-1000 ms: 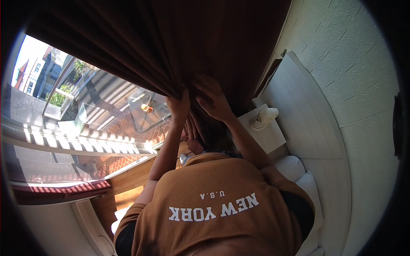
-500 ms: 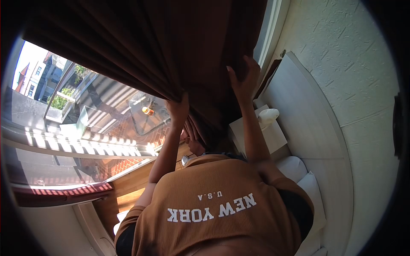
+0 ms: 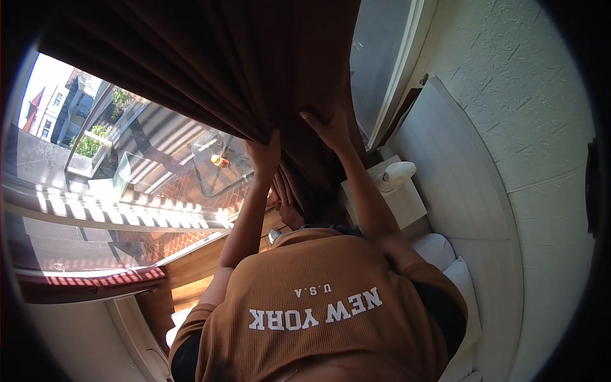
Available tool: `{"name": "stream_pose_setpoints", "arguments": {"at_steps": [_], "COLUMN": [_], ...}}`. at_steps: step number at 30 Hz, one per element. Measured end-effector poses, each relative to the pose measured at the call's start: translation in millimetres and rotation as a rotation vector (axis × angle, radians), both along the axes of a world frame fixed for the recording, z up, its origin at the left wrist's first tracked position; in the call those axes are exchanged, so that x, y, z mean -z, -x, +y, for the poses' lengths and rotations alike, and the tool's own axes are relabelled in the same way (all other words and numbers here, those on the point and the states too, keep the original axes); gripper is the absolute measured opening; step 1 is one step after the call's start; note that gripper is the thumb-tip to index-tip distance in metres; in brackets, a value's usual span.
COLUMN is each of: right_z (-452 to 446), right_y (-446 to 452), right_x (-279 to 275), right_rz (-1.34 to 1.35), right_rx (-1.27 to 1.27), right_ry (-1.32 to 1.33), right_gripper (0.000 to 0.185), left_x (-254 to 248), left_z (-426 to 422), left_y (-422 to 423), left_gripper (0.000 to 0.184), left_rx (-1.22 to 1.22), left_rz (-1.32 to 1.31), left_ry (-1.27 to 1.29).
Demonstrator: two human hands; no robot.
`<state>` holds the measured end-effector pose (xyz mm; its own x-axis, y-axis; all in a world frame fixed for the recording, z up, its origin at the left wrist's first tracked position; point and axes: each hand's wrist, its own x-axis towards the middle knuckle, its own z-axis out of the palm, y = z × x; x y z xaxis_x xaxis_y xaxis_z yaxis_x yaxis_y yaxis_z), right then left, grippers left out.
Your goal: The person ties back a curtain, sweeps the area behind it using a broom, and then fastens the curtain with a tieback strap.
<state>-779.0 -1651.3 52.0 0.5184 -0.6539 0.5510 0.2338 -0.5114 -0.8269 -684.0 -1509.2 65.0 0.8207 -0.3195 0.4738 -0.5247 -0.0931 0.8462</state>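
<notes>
A dark brown curtain (image 3: pixel 273 70) hangs in folds across the top and middle of the view. My left hand (image 3: pixel 263 155) is closed on its left edge, thumb pointing up and the fingers partly hidden by the cloth. To the right of it, my right hand (image 3: pixel 332 132) grips the curtain near its right side, with the thumb across the front; its fingertips are hard to see against the dark fabric. Between both hands the cloth is bunched into narrow pleats.
Left of the curtain is a large window (image 3: pixel 159 172), with an outdoor table (image 3: pixel 216 181) beyond the glass. At the right, a white bedside table (image 3: pixel 407 200) bears a white rounded object (image 3: pixel 398 175) beside a pale headboard (image 3: pixel 458 165). White pillows (image 3: pixel 463 286) lie below.
My right hand has moved left toward my left hand, taking the curtain's right side along. More of the window pane and frame at the right shows. My left hand has stayed nearly still.
</notes>
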Motion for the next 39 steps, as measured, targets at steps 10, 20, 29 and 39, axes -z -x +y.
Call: {"name": "stream_pose_setpoints", "arguments": {"at_steps": [10, 20, 29, 39], "right_z": [65, 52, 8, 37], "right_y": [3, 38, 58, 11], "right_x": [-19, -12, -27, 1], "right_rz": [0.086, 0.101, -0.118, -0.074], "right_rx": [0.000, 0.059, 0.339, 0.115], "right_ry": [0.071, 0.569, 0.022, 0.079], "right_gripper": [0.050, 0.055, 0.098, 0.034], "left_x": [-7, 8, 5, 1], "left_z": [-16, -19, -17, -24], "left_y": [20, 4, 11, 28], "left_gripper": [0.049, 0.044, 0.043, 0.050], "left_rx": [0.170, 0.126, 0.119, 0.163], "left_rz": [-0.049, -0.068, -0.096, -0.133], "left_ry": [0.078, 0.100, 0.035, -0.011]}}
